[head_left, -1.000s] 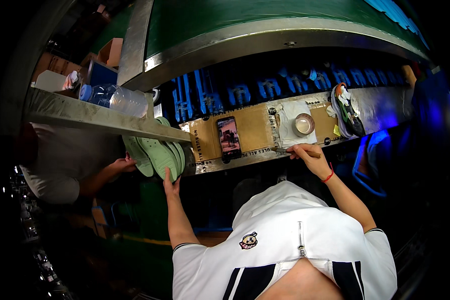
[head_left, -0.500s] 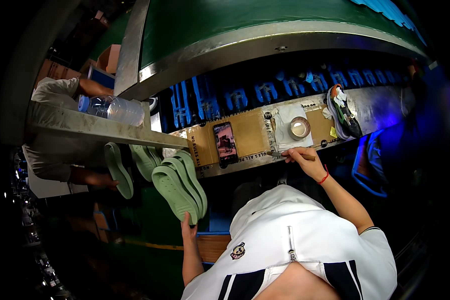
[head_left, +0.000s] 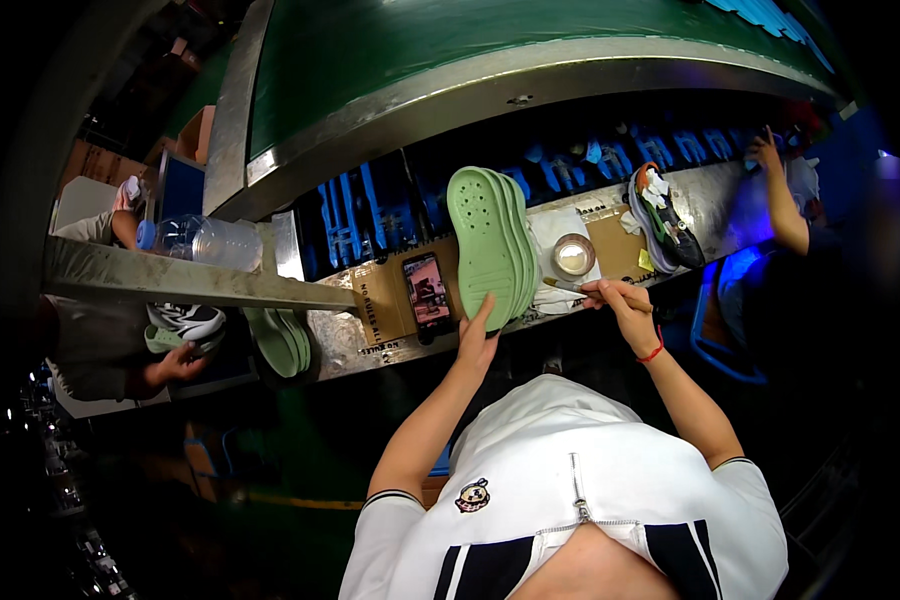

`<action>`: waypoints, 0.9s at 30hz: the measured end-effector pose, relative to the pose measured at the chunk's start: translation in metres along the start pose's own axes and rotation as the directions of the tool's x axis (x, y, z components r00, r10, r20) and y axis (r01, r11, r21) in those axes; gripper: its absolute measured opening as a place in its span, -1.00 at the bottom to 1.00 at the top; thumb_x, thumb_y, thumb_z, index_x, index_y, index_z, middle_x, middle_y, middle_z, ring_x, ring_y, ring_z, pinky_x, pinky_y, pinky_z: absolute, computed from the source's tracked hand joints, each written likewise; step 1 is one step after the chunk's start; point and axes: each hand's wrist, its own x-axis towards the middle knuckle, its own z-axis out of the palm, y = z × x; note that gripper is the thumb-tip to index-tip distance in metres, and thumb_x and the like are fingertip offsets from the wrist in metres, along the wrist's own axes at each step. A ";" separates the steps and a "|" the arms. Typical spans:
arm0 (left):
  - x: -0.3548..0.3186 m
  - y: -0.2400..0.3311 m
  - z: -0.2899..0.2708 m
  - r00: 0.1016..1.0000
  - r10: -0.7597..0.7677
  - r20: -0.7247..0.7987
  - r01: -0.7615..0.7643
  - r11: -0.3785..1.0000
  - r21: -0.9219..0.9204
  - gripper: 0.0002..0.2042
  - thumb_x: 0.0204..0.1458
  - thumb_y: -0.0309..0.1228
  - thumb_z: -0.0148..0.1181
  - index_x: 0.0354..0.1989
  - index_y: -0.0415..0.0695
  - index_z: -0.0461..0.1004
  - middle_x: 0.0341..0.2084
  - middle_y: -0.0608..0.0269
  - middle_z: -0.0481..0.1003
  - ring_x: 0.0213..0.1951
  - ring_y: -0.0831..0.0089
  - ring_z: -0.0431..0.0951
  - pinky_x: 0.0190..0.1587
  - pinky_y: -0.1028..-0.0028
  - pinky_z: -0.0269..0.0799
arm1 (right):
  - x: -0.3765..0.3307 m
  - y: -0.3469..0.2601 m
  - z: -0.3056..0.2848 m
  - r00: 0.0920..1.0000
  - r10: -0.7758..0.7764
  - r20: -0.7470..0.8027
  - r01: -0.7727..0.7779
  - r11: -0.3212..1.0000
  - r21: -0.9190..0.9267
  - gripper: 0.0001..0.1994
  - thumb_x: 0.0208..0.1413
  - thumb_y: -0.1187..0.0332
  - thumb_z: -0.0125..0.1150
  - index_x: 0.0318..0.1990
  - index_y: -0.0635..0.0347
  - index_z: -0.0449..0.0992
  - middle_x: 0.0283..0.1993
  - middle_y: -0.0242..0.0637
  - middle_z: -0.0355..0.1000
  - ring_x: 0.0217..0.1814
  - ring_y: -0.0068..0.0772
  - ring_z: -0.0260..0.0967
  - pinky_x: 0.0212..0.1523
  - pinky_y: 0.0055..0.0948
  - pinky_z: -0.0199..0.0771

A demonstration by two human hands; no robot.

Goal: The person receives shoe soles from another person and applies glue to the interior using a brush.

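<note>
My left hand [head_left: 477, 331] holds the near end of a stack of light green shoe soles [head_left: 488, 243], which lies on the brown cardboard work surface [head_left: 381, 300] of the bench. My right hand [head_left: 617, 298] grips a thin brush [head_left: 568, 286] whose tip points left toward the soles, just in front of a small round tin [head_left: 574, 254] on a white cloth. A phone [head_left: 427, 291] lies on the cardboard just left of the soles.
A second pile of green soles [head_left: 281, 340] sits further left on the bench. A finished shoe [head_left: 664, 214] lies at the right. A co-worker's hand [head_left: 176, 362] holds a shoe at the left; another person's arm [head_left: 782, 196] reaches in at the right. A plastic bottle [head_left: 206, 240] lies on the metal shelf.
My left hand has carried the green soles from the lower left up onto the cardboard next to the phone. My right hand has stayed by the tin with the brush.
</note>
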 end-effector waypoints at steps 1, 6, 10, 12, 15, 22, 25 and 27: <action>0.006 -0.006 0.005 1.000 0.022 -0.003 -0.022 1.000 -0.008 -0.57 0.03 -0.45 0.25 0.09 -0.13 0.32 0.00 0.23 0.40 0.07 0.33 0.37 0.10 0.32 0.31 | 0.000 -0.003 0.000 1.000 0.005 -0.014 -0.005 1.000 0.014 -0.67 0.29 0.30 -0.10 -0.17 0.40 0.54 -0.37 -0.23 0.53 -0.32 -0.56 0.44 -0.25 -0.63 0.37; 0.035 -0.029 -0.017 0.998 0.058 0.017 -0.059 0.992 0.111 -0.53 0.03 -0.44 0.26 0.12 -0.14 0.27 0.04 0.18 0.37 0.07 0.34 0.37 0.09 0.39 0.31 | 0.001 0.001 -0.008 0.996 -0.013 -0.086 0.010 0.999 -0.039 -0.71 0.27 0.33 -0.06 -0.16 0.38 0.55 -0.37 -0.27 0.53 -0.31 -0.60 0.44 -0.24 -0.66 0.37; 0.032 -0.020 -0.026 0.932 0.361 -0.002 -0.214 0.555 0.804 -0.37 -0.13 -0.45 0.34 0.15 -0.24 0.18 0.02 0.03 0.29 -0.01 0.21 0.38 0.06 0.34 0.30 | 0.010 0.011 -0.020 0.987 -0.028 -0.159 0.009 0.992 -0.122 -0.78 0.20 0.38 0.07 -0.19 0.35 0.56 -0.36 -0.31 0.53 -0.30 -0.61 0.45 -0.25 -0.64 0.41; 0.032 -0.005 -0.030 0.891 0.442 0.104 -0.234 0.250 0.940 -0.25 -0.25 -0.45 0.37 0.16 -0.28 0.10 0.00 -0.06 0.20 -0.06 0.11 0.36 0.06 0.31 0.29 | 0.017 0.026 -0.025 0.978 -0.087 -0.190 0.046 0.977 -0.207 -0.80 0.16 0.36 0.11 -0.21 0.32 0.57 -0.37 -0.28 0.53 -0.33 -0.58 0.47 -0.30 -0.62 0.42; 0.029 0.027 -0.024 0.946 0.272 0.178 -0.244 0.236 0.941 -0.46 -0.19 -0.52 0.35 0.02 -0.32 0.28 -0.31 0.16 0.46 -0.27 0.37 0.50 -0.17 0.43 0.44 | 0.028 0.044 -0.029 0.973 -0.107 -0.207 0.048 0.961 -0.271 -0.81 0.12 0.36 0.15 -0.24 0.30 0.57 -0.41 -0.24 0.53 -0.39 -0.53 0.48 -0.35 -0.60 0.42; -0.038 0.064 0.016 0.982 0.007 0.190 -0.132 0.742 0.657 -0.50 -0.04 -0.64 0.20 0.10 -0.19 0.19 -0.07 0.15 0.42 -0.14 0.37 0.52 -0.16 0.41 0.51 | 0.043 0.054 -0.030 0.968 -0.124 -0.216 0.029 0.917 -0.397 -0.78 0.08 0.31 0.16 -0.30 0.32 0.58 -0.50 -0.21 0.53 -0.46 -0.46 0.51 -0.41 -0.55 0.44; -0.050 0.065 0.019 0.941 -0.043 0.336 -0.165 0.809 0.564 -0.37 -0.05 -0.72 0.17 0.20 -0.16 0.05 0.03 0.10 0.35 0.03 0.31 0.43 0.02 0.35 0.44 | 0.048 0.069 -0.030 0.974 -0.070 -0.216 0.000 0.951 -0.309 -0.77 0.09 0.30 0.16 -0.30 0.32 0.59 -0.49 -0.19 0.54 -0.44 -0.48 0.52 -0.40 -0.57 0.45; -0.053 0.062 0.024 0.909 -0.003 0.416 -0.235 0.822 0.518 -0.36 -0.06 -0.73 0.17 0.21 -0.16 0.05 0.05 0.10 0.33 0.08 0.31 0.39 0.08 0.35 0.40 | 0.050 0.073 -0.031 0.976 -0.034 -0.216 -0.027 0.961 -0.274 -0.76 0.09 0.29 0.15 -0.29 0.32 0.59 -0.48 -0.20 0.54 -0.44 -0.50 0.51 -0.40 -0.58 0.45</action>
